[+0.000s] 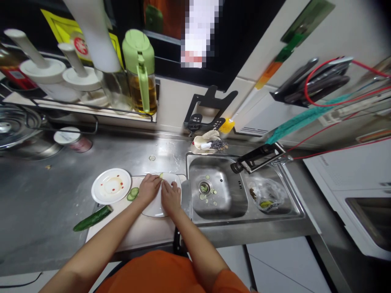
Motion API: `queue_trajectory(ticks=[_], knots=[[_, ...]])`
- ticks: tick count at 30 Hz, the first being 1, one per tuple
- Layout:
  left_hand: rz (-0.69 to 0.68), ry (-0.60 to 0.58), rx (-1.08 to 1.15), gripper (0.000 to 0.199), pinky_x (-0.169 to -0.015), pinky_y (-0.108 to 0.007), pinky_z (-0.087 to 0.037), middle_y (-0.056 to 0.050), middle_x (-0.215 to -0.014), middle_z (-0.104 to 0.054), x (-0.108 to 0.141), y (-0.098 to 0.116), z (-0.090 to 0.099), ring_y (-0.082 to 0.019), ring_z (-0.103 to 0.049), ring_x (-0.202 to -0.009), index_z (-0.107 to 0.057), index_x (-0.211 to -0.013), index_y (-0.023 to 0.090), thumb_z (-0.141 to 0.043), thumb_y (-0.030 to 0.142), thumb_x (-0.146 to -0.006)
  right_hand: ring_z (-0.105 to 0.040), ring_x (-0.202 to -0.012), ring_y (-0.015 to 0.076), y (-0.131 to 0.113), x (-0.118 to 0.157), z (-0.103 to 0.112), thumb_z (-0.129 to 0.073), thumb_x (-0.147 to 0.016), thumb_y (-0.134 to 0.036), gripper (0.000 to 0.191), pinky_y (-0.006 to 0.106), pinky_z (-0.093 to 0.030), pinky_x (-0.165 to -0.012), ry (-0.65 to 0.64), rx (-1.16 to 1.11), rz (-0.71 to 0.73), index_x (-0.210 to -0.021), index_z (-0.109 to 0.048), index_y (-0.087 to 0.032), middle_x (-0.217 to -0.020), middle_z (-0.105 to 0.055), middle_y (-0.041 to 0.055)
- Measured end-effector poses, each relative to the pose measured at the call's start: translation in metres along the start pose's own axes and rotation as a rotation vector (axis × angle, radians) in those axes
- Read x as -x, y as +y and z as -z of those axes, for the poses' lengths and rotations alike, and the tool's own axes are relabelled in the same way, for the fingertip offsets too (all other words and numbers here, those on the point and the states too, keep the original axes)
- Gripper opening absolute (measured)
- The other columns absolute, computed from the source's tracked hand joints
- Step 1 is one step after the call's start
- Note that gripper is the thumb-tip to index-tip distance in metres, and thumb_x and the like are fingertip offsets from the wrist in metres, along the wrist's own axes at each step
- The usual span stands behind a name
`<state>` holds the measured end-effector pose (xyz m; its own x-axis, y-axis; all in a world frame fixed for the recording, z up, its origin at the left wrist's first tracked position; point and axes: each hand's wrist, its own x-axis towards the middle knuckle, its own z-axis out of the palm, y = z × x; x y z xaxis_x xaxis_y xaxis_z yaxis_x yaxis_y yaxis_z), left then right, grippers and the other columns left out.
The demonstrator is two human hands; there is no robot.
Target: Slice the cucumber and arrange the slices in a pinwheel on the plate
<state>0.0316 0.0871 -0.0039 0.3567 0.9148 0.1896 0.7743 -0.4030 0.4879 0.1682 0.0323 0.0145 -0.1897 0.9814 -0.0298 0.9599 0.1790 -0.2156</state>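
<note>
A white square plate (156, 206) rests on the cutting board (134, 238), and both my hands are over it. My left hand (150, 188) has its fingertips pinched at a small green cucumber piece (161, 176) near the plate's far edge. Beside it, my right hand (171, 198) has its fingers bent, with the fingertips close to the left ones; what they hold, if anything, is too small to tell. Several cucumber slices (132, 194) lie on the board left of the plate. A cut cucumber (93, 218) lies across the board's left edge.
A round white plate (107, 198) with red bits sits at the left. On the right is a sink (224, 203) with slices around its drain, then a plastic bag (270, 195). A knife (177, 241) handle shows near the board's right edge. Behind stands an oil bottle (140, 77).
</note>
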Motion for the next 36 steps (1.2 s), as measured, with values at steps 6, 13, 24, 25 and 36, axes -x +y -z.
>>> queue_trajectory(ticks=[6,13,24,25,36], knots=[[-0.026,0.016,-0.008,0.03,-0.088,-0.036,-0.041,-0.009,-0.1,-0.069,0.0,0.005,0.006,-0.02,-0.056,-0.088,-0.07,-0.099,0.018,-0.043,0.027,-0.09,-0.038,-0.117,0.0308,-0.001,0.002,0.003,-0.037,-0.094,-0.021,0.04,0.043,-0.037,-0.083,0.043,0.002,0.004,-0.131,-0.051,-0.019,-0.131,-0.052,0.0129],[0.145,0.107,-0.036,0.031,-0.083,-0.036,-0.043,-0.009,-0.098,-0.067,0.02,-0.008,0.048,-0.021,-0.053,-0.089,-0.071,-0.097,0.02,-0.044,0.033,-0.089,-0.039,-0.108,0.0282,-0.002,0.013,0.012,-0.04,-0.094,-0.024,0.035,0.041,-0.038,-0.08,0.073,-0.026,-0.024,-0.126,-0.055,-0.02,-0.127,-0.055,0.0117],[0.323,-0.043,-0.233,0.03,-0.082,-0.037,-0.041,-0.01,-0.107,-0.055,0.071,-0.034,0.089,-0.026,-0.046,-0.096,-0.07,-0.101,0.024,-0.048,0.032,-0.083,-0.037,-0.107,0.026,-0.017,0.033,0.007,-0.044,-0.093,-0.023,0.029,0.039,-0.036,-0.081,0.116,-0.07,0.008,-0.118,-0.06,-0.02,-0.121,-0.057,0.0101],[0.319,-0.062,-0.232,0.029,-0.083,-0.037,-0.041,-0.01,-0.109,-0.054,0.07,-0.032,0.088,-0.026,-0.045,-0.097,-0.07,-0.101,0.024,-0.048,0.033,-0.084,-0.037,-0.107,0.0259,-0.018,0.033,0.007,-0.045,-0.093,-0.023,0.029,0.039,-0.036,-0.081,0.107,-0.066,0.016,-0.118,-0.06,-0.021,-0.121,-0.057,0.0104],[0.309,-0.114,-0.321,0.024,-0.08,-0.042,-0.04,-0.014,-0.119,-0.05,0.07,-0.029,0.071,-0.03,-0.043,-0.1,-0.069,-0.089,0.018,-0.051,0.034,-0.082,-0.038,-0.108,0.0268,-0.028,0.037,0.012,-0.045,-0.091,-0.026,0.025,0.038,-0.036,-0.079,0.031,-0.046,0.032,-0.11,-0.061,-0.022,-0.12,-0.056,0.0102]])
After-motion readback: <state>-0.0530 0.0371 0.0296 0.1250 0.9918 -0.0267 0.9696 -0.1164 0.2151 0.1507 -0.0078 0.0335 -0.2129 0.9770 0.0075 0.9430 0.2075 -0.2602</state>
